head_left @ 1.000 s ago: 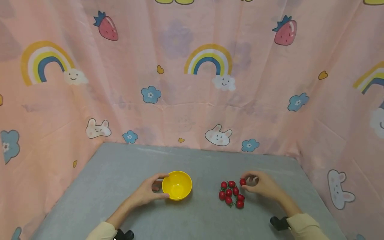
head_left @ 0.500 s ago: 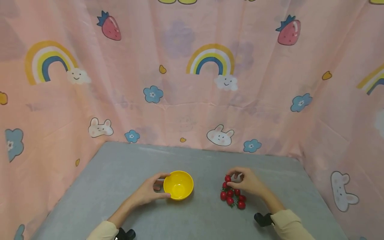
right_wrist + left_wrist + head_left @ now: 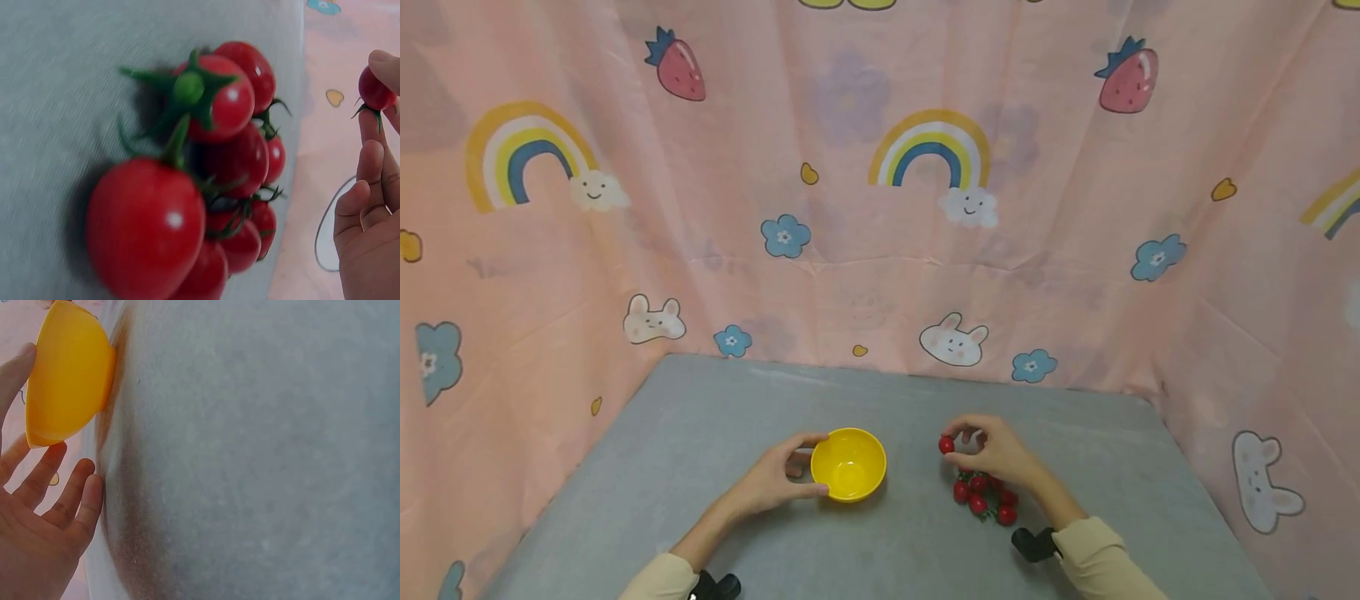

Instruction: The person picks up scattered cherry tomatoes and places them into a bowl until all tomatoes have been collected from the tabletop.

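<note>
A small yellow bowl (image 3: pixel 848 465) stands upright on the grey table, with nothing inside it. My left hand (image 3: pixel 778 479) holds it at the left, thumb at the near rim and a fingertip at the far rim. In the left wrist view, the other fingers of that hand (image 3: pixel 44 531) spread beside the bowl (image 3: pixel 69 375). Between thumb and fingertips, my right hand (image 3: pixel 996 450) pinches a cherry tomato (image 3: pixel 947 444). The right wrist view shows green sepals on this held tomato (image 3: pixel 374 90). Below the hand lie several more cherry tomatoes (image 3: pixel 977 504), partly hidden by it.
The grey table (image 3: pixel 880 550) reaches back to a pink printed curtain (image 3: pixel 850 292), which also hangs along both sides. Dark wrist-camera mounts (image 3: pixel 1033 544) stick out at the sleeve cuffs. Bare table separates the bowl from the tomato cluster.
My right hand has carried the pinched tomato leftward, from the right of the cluster across its far side to its left. The left hand and bowl stay in place.
</note>
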A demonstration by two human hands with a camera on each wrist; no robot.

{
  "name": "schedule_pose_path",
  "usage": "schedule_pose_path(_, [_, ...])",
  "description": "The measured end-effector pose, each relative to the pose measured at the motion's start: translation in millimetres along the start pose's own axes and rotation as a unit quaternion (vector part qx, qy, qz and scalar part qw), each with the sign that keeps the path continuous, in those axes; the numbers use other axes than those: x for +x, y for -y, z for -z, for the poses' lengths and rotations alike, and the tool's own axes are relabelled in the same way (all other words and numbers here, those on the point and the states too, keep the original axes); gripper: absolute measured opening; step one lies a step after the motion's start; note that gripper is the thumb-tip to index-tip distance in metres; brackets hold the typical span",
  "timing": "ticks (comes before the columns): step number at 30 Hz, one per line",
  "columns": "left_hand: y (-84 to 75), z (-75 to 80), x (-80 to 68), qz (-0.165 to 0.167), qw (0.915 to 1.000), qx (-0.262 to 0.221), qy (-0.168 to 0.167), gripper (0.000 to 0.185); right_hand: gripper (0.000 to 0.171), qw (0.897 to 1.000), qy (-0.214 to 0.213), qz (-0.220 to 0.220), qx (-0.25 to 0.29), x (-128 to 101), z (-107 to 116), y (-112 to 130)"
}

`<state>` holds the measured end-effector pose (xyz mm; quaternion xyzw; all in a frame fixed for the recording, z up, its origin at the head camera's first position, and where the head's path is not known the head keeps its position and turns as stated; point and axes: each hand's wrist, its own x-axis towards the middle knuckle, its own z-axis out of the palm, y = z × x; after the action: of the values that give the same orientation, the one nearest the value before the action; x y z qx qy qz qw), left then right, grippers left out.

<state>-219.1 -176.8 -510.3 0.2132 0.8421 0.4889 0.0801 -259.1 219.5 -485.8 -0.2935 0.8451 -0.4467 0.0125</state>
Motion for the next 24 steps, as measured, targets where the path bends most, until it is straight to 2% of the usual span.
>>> schedule_pose_path(9, [-1.2,0.6,0.7,0.002,1.0000,-0.001,0.004,0.070,0.027,1.000,0.007,-0.028,-0.008,13,-14,13])
schedule_pose_path(24, [-1.7,1.7,1.6,0.010,0.9999,0.005,0.004,0.070,0.028,1.000,0.027,0.010,0.000,38,-37,36])
